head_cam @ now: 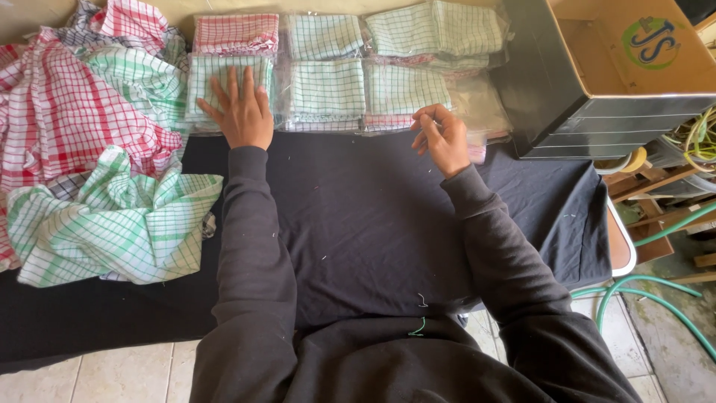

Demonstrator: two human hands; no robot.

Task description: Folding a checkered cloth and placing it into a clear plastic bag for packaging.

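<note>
My left hand (242,110) lies flat, fingers spread, on a folded green-checked cloth in a clear bag (209,78) at the far edge of the table. My right hand (440,138) hovers over the black table cover (358,216), fingers loosely curled with nothing in them, just in front of the bagged cloth stacks (403,89). More bagged folded cloths, red-checked (235,33) and green-checked (324,89), lie in rows along the back. Both arms wear dark sleeves.
A loose heap of red- and green-checked cloths (97,164) covers the table's left side. An open cardboard box on a dark metal case (597,75) stands at the right. Green hose (649,287) and wooden pieces lie on the tiled floor at right.
</note>
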